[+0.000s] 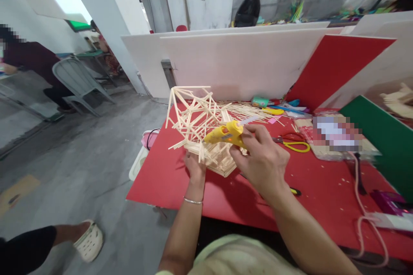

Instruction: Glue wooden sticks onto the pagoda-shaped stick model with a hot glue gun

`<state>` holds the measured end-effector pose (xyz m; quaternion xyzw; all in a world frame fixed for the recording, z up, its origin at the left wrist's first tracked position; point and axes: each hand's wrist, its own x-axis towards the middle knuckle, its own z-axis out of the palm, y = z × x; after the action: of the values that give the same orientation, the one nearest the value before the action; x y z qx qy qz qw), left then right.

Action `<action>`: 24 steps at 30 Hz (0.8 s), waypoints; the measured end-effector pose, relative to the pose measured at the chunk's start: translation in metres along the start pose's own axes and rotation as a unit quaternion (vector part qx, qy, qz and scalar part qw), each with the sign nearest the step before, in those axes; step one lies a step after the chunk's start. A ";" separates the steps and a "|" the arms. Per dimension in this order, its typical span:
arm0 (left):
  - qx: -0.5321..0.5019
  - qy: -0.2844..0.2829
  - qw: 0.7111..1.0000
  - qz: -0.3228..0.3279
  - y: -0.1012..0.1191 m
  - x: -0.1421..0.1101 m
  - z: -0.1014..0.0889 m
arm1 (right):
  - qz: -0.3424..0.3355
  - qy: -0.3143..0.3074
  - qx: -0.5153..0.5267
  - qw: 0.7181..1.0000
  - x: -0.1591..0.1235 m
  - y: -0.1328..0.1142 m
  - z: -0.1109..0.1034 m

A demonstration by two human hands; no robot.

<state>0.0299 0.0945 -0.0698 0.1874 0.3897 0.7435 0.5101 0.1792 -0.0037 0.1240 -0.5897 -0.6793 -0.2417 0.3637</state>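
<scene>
My right hand (266, 159) is wrapped round a yellow hot glue gun (227, 133), with a clear glue stick (249, 120) poking out of its back. The gun's nozzle points left and down at a model of thin wooden sticks (196, 114). An open lattice makes up the model's upper left, and a denser, box-like base lies below. Under the base's left side, my left hand (195, 165) grips the model; its fingers are partly hidden behind the sticks.
Loose sticks (241, 111), yellow-handled scissors (295, 142) and a green roll (260, 102) lie on the red table (167, 180). A pink cord (357, 184) runs at right. White boards (238, 64) stand behind. Other people sit at left, near a grey chair (75, 75).
</scene>
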 end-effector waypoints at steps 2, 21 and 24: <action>-0.003 0.036 0.998 0.045 0.009 0.003 0.003 | 0.009 0.033 -0.002 0.999 -0.001 0.007 -0.002; 0.408 0.002 0.744 0.530 0.116 0.004 0.022 | 0.003 0.043 -0.082 0.996 -0.009 0.037 -0.012; 0.429 0.002 0.724 0.540 0.120 0.002 0.025 | -0.018 0.020 -0.093 0.995 -0.010 0.036 -0.013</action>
<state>-0.0271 0.0852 0.0380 0.5633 0.5015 0.6468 -0.1133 0.2178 -0.0130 0.1209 -0.6036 -0.6573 -0.3221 0.3160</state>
